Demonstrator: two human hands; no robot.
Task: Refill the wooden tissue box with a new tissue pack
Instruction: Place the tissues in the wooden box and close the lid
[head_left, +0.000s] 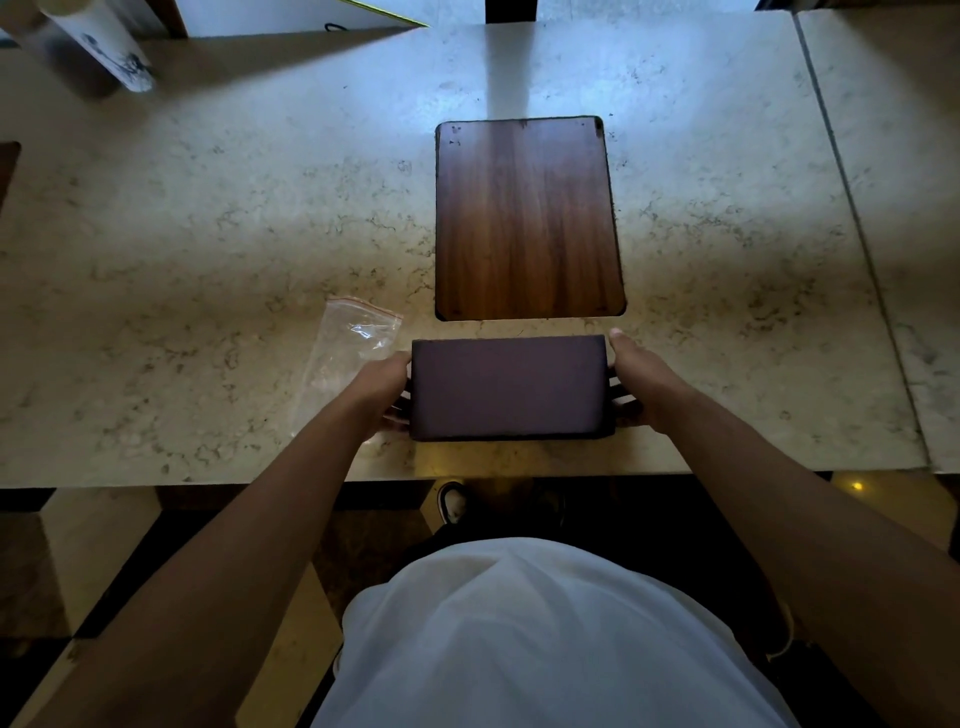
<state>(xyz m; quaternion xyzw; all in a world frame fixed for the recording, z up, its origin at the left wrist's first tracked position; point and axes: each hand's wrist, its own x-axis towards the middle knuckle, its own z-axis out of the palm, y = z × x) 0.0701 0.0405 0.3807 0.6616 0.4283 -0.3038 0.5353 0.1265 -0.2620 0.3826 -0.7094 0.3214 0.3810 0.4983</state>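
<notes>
Low in the centre of the frame, the left hand (382, 387) and right hand (641, 384) clasp opposite ends of the wooden tissue box (509, 387), steadying it on the tabletop (208, 234), probably for refilling.

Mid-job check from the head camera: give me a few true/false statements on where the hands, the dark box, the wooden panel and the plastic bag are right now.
1. Both hands grip the dark box, the left hand at its left end and the right hand at its right end. True.
2. The wooden panel lies on top of the box. False: it lies flat on the marble table, beyond the box and apart from it.
3. The clear plastic bag lies left of the box, partly under the left hand. True.
4. Tissues stick out of the box's top. False: the upward face is plain and dark, with no tissue showing.
5. The box sits at the table's far edge. False: it is near the edge closest to the person.
</notes>
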